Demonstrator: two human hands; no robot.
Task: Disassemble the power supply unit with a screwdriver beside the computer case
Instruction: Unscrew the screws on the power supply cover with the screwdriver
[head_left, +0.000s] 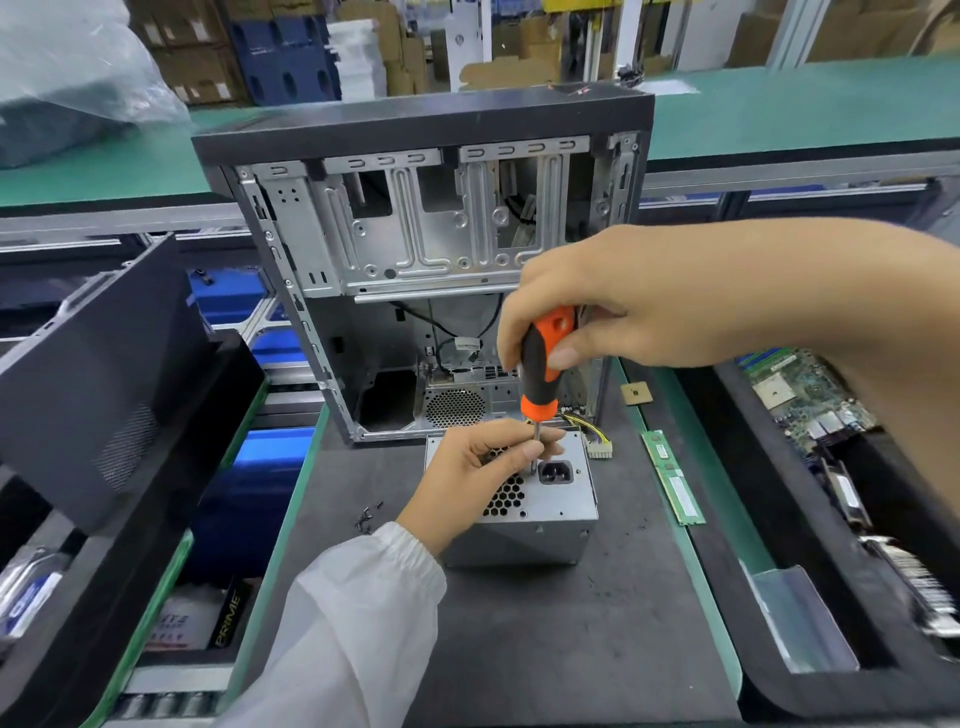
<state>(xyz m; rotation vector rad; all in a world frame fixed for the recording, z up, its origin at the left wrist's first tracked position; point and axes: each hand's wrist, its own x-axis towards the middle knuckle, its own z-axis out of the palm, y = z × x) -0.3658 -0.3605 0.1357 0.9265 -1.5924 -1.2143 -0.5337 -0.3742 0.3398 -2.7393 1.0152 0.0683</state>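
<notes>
A: Obs., left to right. Black steel side panel leans at the left edge. Small loose dark screws lie on the dark grey table, just left of the unit.

B: Left hand?

A: Rests on top of the grey sheet-metal power supply unit. Its fingers pinch the steel shaft of the orange-and-black-handled screwdriver just above the tip.

B: Unit location?

A: On the table, directly in front of the open silver computer case, fan grille and black mains socket facing up.

B: Right hand?

A: Above the unit; fingers curled round the upper handle, thumb on the grip.

B: Key relation?

A: Screwdriver's long axis is near vertical, leaning slightly. Tip meets the unit's top face just left of the socket, directly below the left fingers. Screw head itself is hidden by those fingers. Judgement: turning must keep the shaft in line with the screw; the left hand, nearer the work, is guiding.

B: Further right?

A: Green memory stick on the table edge; green motherboard in the right bin.
</notes>
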